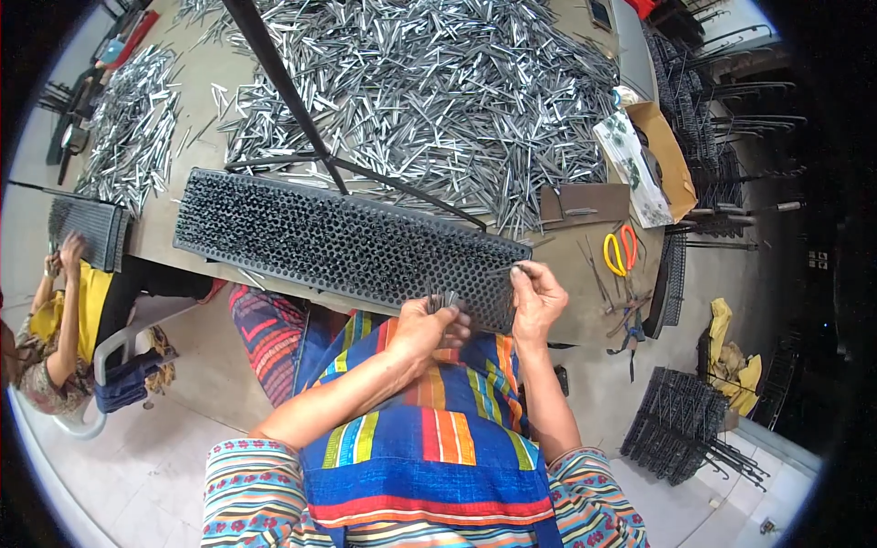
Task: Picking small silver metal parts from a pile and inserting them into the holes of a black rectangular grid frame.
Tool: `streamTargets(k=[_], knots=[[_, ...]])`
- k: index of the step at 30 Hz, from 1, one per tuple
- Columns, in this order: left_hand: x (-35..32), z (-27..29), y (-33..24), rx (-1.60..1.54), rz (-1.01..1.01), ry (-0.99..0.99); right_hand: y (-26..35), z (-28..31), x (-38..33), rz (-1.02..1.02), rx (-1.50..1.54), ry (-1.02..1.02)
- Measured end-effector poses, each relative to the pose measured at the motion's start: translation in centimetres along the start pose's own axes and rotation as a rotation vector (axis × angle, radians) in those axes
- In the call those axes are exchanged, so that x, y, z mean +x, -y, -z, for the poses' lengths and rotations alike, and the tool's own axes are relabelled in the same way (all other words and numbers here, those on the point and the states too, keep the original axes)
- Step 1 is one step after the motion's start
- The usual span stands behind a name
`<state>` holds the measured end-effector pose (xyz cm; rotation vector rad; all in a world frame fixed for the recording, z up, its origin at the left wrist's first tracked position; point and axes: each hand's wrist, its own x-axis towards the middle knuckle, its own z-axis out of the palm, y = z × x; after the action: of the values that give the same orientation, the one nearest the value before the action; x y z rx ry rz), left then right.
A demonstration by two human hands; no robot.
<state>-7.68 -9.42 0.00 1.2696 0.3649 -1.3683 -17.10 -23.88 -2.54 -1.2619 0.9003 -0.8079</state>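
Observation:
A long black perforated rack [457, 251] lies tilted along the table's front edge. Slender dark pieces stand in most of its holes on the left, while bare holes show toward its right end. My left hand [422, 331] is closed around a small bunch of slender metal pieces [445, 300], just over the rack's front edge; its fingertips are slightly blurred. At the rack's right end, my right hand [539, 306] pinches a thin metal piece [501, 270] between thumb and forefinger. Beyond the rack spreads a large heap of loose slender metal pieces [411, 100].
A black metal frame [290, 96] rises behind the rack. To the right are yellow-handled scissors [618, 254], a brown flat block [585, 205] and an open cardboard box [665, 155]. Stacked black racks [676, 425] stand on the floor. At left, another person [59, 329] handles a similar rack.

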Motion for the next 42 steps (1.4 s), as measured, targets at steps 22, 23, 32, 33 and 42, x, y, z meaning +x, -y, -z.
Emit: streamTargets(k=[22, 23, 32, 33, 42], knots=[[-0.3, -0.5, -0.7, -0.061, -0.123, -0.001, 1.2, -0.9, -0.4, 0.273, -0.604, 0.191], [-0.3, -0.7, -0.7, -0.085, -0.12, 0.006, 1.9, -0.9, -0.7, -0.067, -0.37, 0.306], [0.0, -1.8, -0.2, -0.069, -0.114, -0.017, 0.7, 0.9, -2.4, -0.347, 0.138, 0.046], [0.1, -1.9, -0.1, -0.065, -0.114, -0.016, 0.9, 1.3, -2.1, -0.272, 0.141, -0.066], [0.4, -3.4, 0.8, -0.048, -0.015, 0.041, -0.8, 4.0, 1.7, 0.383, -0.404, -0.106]])
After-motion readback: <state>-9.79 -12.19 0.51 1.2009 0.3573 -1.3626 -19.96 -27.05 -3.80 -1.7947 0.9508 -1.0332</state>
